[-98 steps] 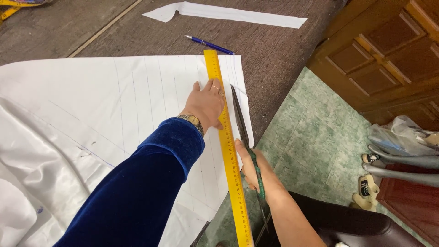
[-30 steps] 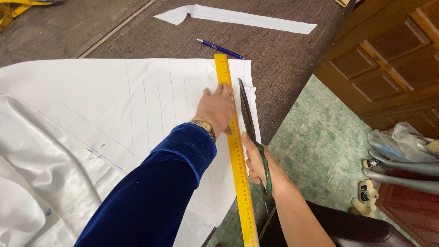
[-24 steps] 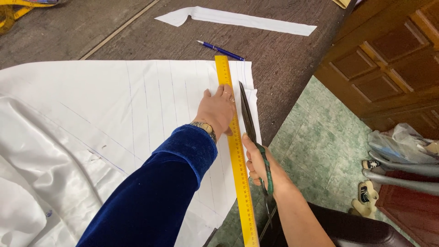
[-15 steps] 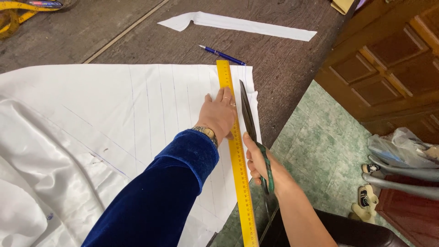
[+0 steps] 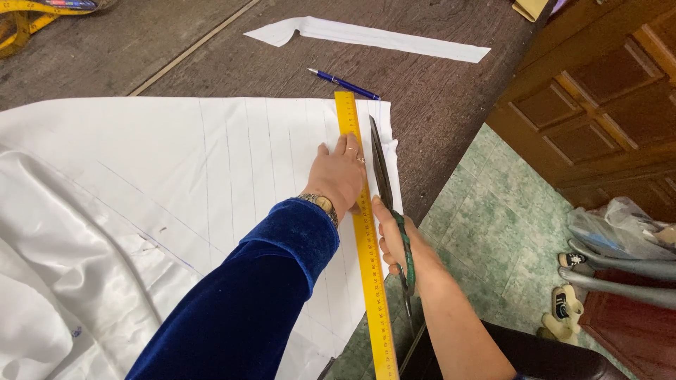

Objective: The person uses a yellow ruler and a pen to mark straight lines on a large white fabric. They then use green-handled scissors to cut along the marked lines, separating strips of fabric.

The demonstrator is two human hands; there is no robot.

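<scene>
My left hand (image 5: 341, 176) lies flat, fingers spread, pressing the ruler (image 5: 361, 239) down onto the white cloth (image 5: 176, 183). My right hand (image 5: 396, 239) is just to its right, closed round the green handles of the scissors (image 5: 384, 190), whose long blades lie along the ruler's right edge, pointing away from me. I can't tell whether the blades stand apart or together.

As I judge it, the cutting runs along the strip of cloth (image 5: 389, 151) right of the ruler. The blade tips sit beyond my left fingertips, and a short stretch of cloth remains between them and the far edge, so this strip looks mostly cut, with that last stretch left. Several more pen lines run parallel across the cloth to the left of my left hand, none of them cut yet.

Well beyond both hands lie a blue pen (image 5: 343, 84) and, further off, a loose white strip (image 5: 366, 39). A yellow tape measure (image 5: 28, 21) sits far up to the left.

No containers are on the table; to my right, on the floor, there is a plastic bag (image 5: 616, 229), its contents unclear.
</scene>
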